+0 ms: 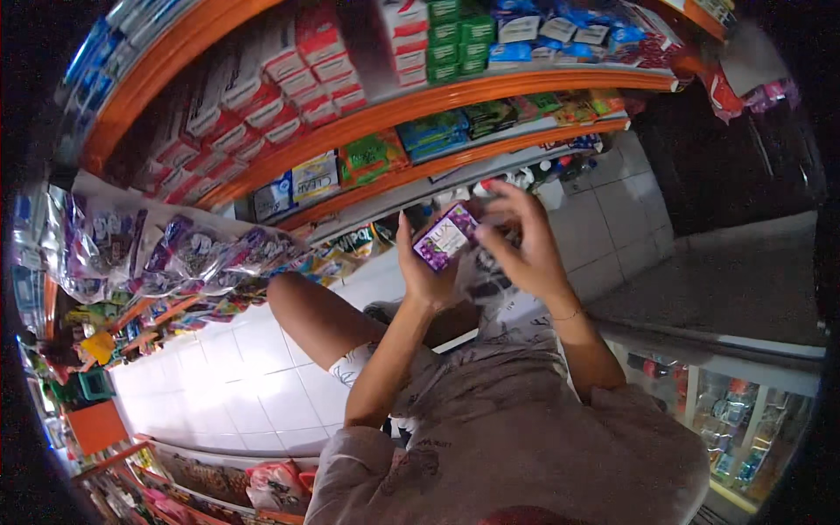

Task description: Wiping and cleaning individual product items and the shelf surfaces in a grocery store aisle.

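A purple-and-white Lux soap box (447, 237) rests in my left hand (423, 269), label side up and tilted. My right hand (522, 239) is raised just right of the box, blurred, its fingers apart. Its thumb tip is close to the box's right end; whether it touches, I cannot tell. Below the right hand, near my lap, lies a clear plastic wrapping or bag (489, 272), partly hidden by the hand.
Shelves with orange edges (459, 98) curve across ahead, holding red-and-white boxes (249, 111), green boxes (459, 39) and blue packs (558, 33). Purple packets (190, 249) hang at left. White floor tiles (230, 387) lie below. A glass-fronted drinks cabinet (728, 413) stands at right.
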Motion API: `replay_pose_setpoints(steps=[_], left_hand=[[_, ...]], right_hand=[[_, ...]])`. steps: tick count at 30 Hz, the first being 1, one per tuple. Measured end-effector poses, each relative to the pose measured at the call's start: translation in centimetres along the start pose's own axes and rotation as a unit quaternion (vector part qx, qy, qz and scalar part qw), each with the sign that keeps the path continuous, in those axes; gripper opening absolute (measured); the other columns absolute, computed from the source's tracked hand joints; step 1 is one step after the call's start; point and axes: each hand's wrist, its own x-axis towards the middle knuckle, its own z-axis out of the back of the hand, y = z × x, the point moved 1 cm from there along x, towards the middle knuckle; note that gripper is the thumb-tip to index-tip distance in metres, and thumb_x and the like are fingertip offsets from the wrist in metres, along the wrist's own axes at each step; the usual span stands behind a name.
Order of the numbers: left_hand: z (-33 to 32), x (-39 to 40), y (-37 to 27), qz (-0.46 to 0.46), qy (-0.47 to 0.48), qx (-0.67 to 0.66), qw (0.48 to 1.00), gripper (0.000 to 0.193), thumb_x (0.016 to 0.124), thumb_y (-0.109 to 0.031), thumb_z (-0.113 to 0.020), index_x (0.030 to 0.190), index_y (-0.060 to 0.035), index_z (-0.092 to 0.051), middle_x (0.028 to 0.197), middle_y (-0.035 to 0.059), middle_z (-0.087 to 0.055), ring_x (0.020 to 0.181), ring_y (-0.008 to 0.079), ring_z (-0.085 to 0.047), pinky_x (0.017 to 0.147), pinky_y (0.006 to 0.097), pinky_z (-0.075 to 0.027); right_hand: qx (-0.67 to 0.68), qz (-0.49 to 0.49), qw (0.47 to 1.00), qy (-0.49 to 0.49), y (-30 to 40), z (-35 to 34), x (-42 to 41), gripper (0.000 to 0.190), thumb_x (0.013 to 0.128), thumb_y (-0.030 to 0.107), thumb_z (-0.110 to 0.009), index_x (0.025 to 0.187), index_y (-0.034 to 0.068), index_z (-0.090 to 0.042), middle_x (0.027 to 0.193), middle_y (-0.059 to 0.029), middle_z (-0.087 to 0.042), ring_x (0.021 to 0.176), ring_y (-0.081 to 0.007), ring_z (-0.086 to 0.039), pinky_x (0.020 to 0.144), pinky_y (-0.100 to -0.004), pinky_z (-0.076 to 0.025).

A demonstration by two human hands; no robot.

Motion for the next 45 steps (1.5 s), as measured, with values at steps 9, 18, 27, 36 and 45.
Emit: replay_pose_setpoints(steps=[9, 18, 27, 36, 45], left_hand=[[2.8, -0.7, -0.5, -0.009, -0.051, -0.076, 0.996, 0.052, 0.096, -0.054, -0.044, 0.122, -0.0127, -0.06, 0.119, 0.008, -0.066, 0.11, 0.0271, -0.061, 0.098, 0.0498, -0.045], [4.6, -1.3, -2.9, -0.109, -0.056, -0.049, 0.991, 0.061, 0.098, -0.06, -0.036, 0.121, -0.0088, -0.059, 0.116, 0.0113, -0.064, 0.108, 0.0281, -0.061, 0.099, 0.0393, -0.046], [3.6, -0.8, -1.9, -0.06, -0.078, -0.055, 0.994, 0.062, 0.097, -0.064, -0.038, 0.118, -0.0114, -0.062, 0.111, 0.0069, -0.067, 0.1, 0.0215, -0.063, 0.091, 0.0382, -0.048], [3.3, -0.6, -1.1, -0.09, -0.084, -0.047, 0.991, 0.064, 0.095, -0.065, -0.039, 0.117, -0.0103, -0.064, 0.108, 0.0061, -0.07, 0.1, 0.0217, -0.065, 0.09, 0.0374, -0.049], [4.2, 0.1, -1.9, -0.092, -0.113, -0.063, 0.987, 0.066, 0.097, -0.063, -0.037, 0.12, -0.0062, -0.062, 0.11, 0.0088, -0.07, 0.1, 0.0242, -0.066, 0.092, 0.0403, -0.049]], right_hand=[[-0.054, 0.155, 0.976, -0.146, 1.5, -5.0, 3.1, 0.013, 0.091, 0.009, -0.06, 0.1, 0.001, -0.065, 0.117, -0.0169, -0.062, 0.11, -0.0309, -0.059, 0.096, -0.0383, -0.046], [-0.102, 0.237, 0.937, 0.235, 1.6, -9.7, -0.6, 0.041, 0.084, 0.002, -0.055, 0.125, -0.001, -0.06, 0.147, -0.0183, -0.045, 0.14, -0.0408, -0.035, 0.114, -0.0515, -0.03], [-0.119, 0.205, 0.958, 0.16, 1.0, -7.8, 0.7, 0.046, 0.076, -0.001, -0.066, 0.122, 0.008, -0.064, 0.117, -0.0129, -0.065, 0.109, -0.0325, -0.058, 0.098, -0.0439, -0.046], [-0.161, 0.181, 0.966, 0.092, 1.0, -6.3, 1.8, 0.03, 0.074, 0.004, -0.072, 0.103, 0.009, -0.068, 0.101, -0.0091, -0.07, 0.101, -0.0302, -0.064, 0.087, -0.0397, -0.051], [-0.134, 0.168, 0.97, 0.113, 1.3, -6.0, 2.9, 0.034, 0.07, 0.002, -0.074, 0.103, 0.01, -0.071, 0.107, -0.0065, -0.071, 0.1, -0.0264, -0.063, 0.089, -0.0382, -0.05]])
